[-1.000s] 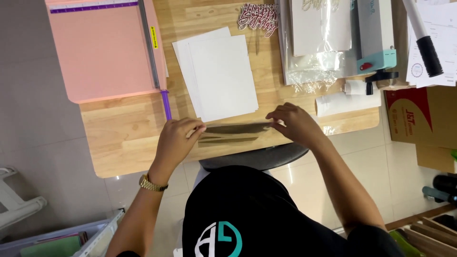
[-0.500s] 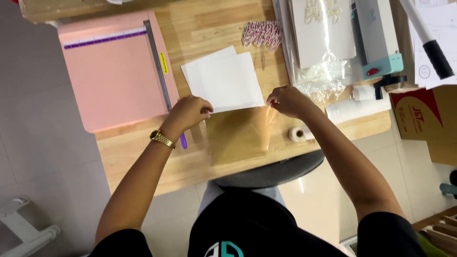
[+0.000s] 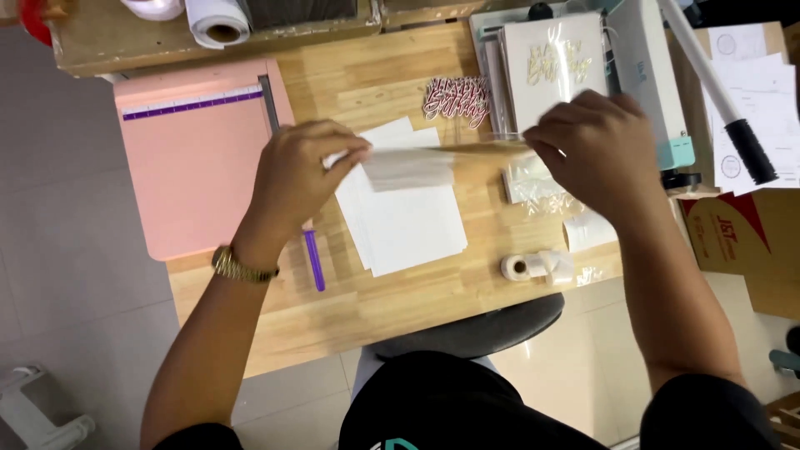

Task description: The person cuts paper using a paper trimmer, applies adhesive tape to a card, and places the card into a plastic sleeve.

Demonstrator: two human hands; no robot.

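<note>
while both hands worked above the wooden table, the scene read as follows.
change: the thin clear sleeve (image 3: 454, 152), which lay flat near the table's front edge a second earlier, was now lifted and stretched edge-on between the hands, over the stack of white cards (image 3: 408, 225).
meaning: it looked raised for opening or filling, though nothing could be seen inside it.
left hand (image 3: 304, 179): fingers pressed together, pinching the sleeve's left end.
right hand (image 3: 587, 154): fingers closed on the sleeve's right end.
clear bags (image 3: 533, 187): a small pile on the table below the right hand; contents too blurred to tell.
upright holder (image 3: 550, 71): it held pale cards with gold lettering.
cardboard box (image 3: 742, 237): beside the table on the right; inside hidden.
nearby: pink paper trimmer (image 3: 196, 162), tape roll (image 3: 521, 267), wooden table (image 3: 375, 317).
</note>
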